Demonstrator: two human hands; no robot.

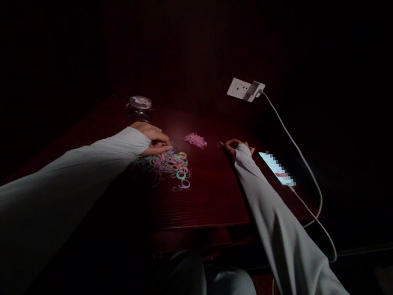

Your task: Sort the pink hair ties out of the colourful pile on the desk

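A tangled pile of multicoloured hair elastics [170,163], thin bands mixed with thicker ring-shaped ties, lies left of centre on the dark red table. My left hand [153,137] is at the pile's far edge, its thumb and fingers pinched on thin pale elastics. Right of it sits a small heap of pink hair elastics [195,140], which neither hand touches. My right hand [238,147] rests low over the table further right, fingers closed in a pinch. Something small and pale shows at its fingertips, too dim to identify.
A clear lidded jar [140,107] stands behind my left hand. A lit phone [275,168] lies right of my right forearm, with a white cable [298,147] running from a charger in the wall socket [241,90]. The table's front edge [205,226] is near my knees; surroundings are dark.
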